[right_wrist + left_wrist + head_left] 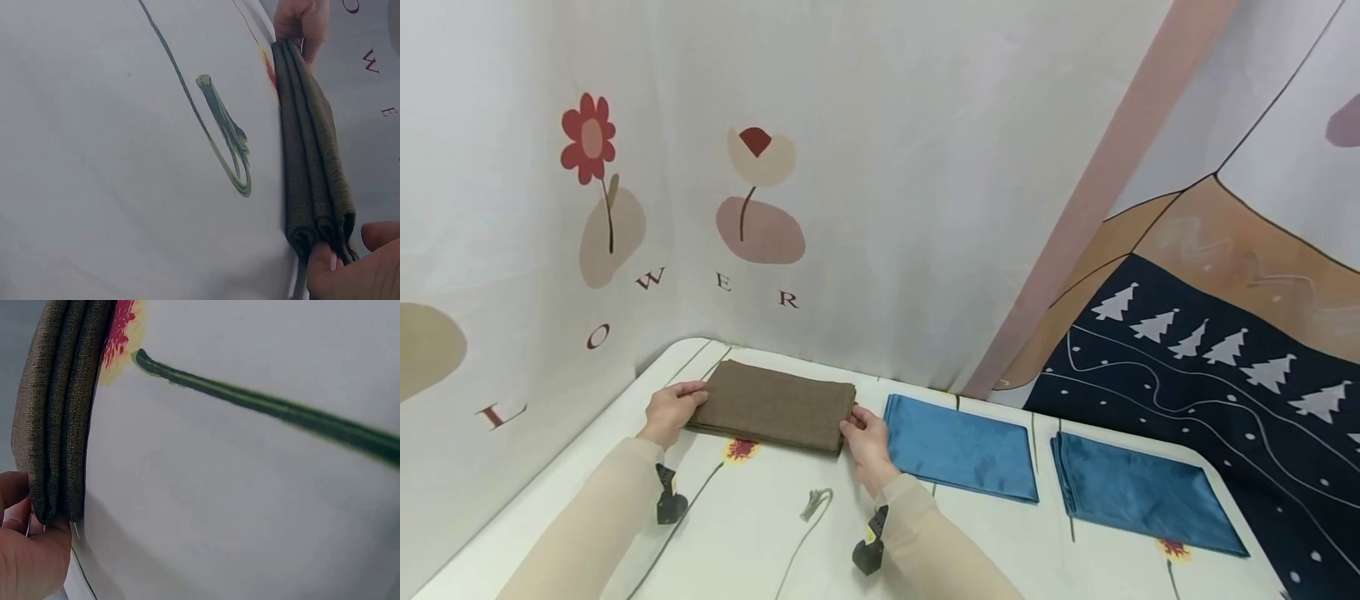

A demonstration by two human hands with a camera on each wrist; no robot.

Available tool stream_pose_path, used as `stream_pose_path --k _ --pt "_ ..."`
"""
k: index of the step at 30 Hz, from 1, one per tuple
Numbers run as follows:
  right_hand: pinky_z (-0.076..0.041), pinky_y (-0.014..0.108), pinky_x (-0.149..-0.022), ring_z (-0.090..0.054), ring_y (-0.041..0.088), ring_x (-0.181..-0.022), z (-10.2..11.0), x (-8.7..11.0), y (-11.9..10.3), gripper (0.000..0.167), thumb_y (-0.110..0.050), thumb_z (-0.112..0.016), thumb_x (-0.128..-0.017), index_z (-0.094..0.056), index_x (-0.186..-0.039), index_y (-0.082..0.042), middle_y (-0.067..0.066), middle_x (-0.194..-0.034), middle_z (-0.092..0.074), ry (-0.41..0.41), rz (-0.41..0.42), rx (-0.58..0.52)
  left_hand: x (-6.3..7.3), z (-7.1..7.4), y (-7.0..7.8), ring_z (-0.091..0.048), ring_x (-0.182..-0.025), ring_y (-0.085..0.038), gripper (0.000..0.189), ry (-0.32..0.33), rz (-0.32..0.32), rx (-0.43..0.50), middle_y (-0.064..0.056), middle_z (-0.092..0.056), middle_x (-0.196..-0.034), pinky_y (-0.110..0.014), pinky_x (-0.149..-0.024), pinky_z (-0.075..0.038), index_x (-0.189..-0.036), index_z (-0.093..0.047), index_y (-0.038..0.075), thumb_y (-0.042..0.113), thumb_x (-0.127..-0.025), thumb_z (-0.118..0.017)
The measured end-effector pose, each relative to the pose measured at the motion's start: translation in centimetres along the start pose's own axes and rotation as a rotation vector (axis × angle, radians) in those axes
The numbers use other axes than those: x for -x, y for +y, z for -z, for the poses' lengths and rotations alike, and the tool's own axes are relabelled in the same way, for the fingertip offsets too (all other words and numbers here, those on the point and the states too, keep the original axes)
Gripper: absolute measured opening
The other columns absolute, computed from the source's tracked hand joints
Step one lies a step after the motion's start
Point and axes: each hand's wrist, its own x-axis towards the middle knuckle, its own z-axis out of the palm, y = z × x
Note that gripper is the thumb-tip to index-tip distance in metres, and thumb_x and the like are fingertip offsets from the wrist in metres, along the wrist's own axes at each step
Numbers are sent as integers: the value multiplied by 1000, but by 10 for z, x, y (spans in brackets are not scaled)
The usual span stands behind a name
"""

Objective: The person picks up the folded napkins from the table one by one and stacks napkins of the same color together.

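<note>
A brown cloth [771, 404], folded into a flat rectangle, lies at the back left of the table. My left hand [672, 408] grips its left end, and my right hand [868, 442] holds the right end near the front corner. The left wrist view shows stacked folds of the brown cloth [56, 412] with my left fingers and thumb [34, 562] at their end. Seen from the right wrist, my right thumb and fingers [356, 272] pinch the layered end of the cloth [312, 144], and the left hand [303, 22] is at the far end.
Two folded shiny blue cloths lie to the right, one [962, 446] close beside my right hand and another [1146, 492] farther right. The white table [737, 533] has printed flowers and stems. A printed curtain [887, 208] hangs along the table's back edge.
</note>
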Motion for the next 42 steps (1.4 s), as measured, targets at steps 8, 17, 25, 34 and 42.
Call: stream_pose_path --k 8,17,25,34,42 --pt "-49 39 -92 -52 19 -97 12 14 -11 43 1 -52 -92 -42 -134 11 18 -112 -51 -33 31 -15 6 8 -2 -42 -124 -41 44 15 -3 -41 -29 -43 -135 -50 -102 -38 -135 -41 -6 17 -98 -45" --pt "-49 39 -94 -53 22 -102 31 27 -20 40 -3 -50 -95 -43 -133 9 14 -109 -53 -43 48 -36 7 7 6 -55 -112 -30 41 135 -6 24 -24 -50 -131 -26 -79 -53 -135 -44 -3 12 -96 -48" --pt "-49 38 -94 -52 27 -109 47 34 -27 40 -5 -50 -96 -43 -134 6 18 -117 -52 -42 71 -41 24 -4 24 -58 -96 -12 38 194 -82 160 -16 -57 -126 -24 -80 -53 -130 -52 2 12 -93 -56" --pt "-48 37 -96 -52 22 -106 68 43 -31 42 -4 -49 -96 -41 -135 6 18 -120 -49 -47 84 -51 70 -25 56 -48 -83 14 45 11 -179 253 -18 -46 -135 -4 -78 -45 -138 -40 0 10 -96 -51" --pt "-46 40 -98 -51 17 -103 93 53 -36 43 -6 -50 -97 -39 -136 6 14 -117 -50 -41 100 -65 100 -46 71 -52 -89 12 45 -122 -232 305 -11 -50 -130 -8 -83 -47 -138 -40 2 12 -96 -53"
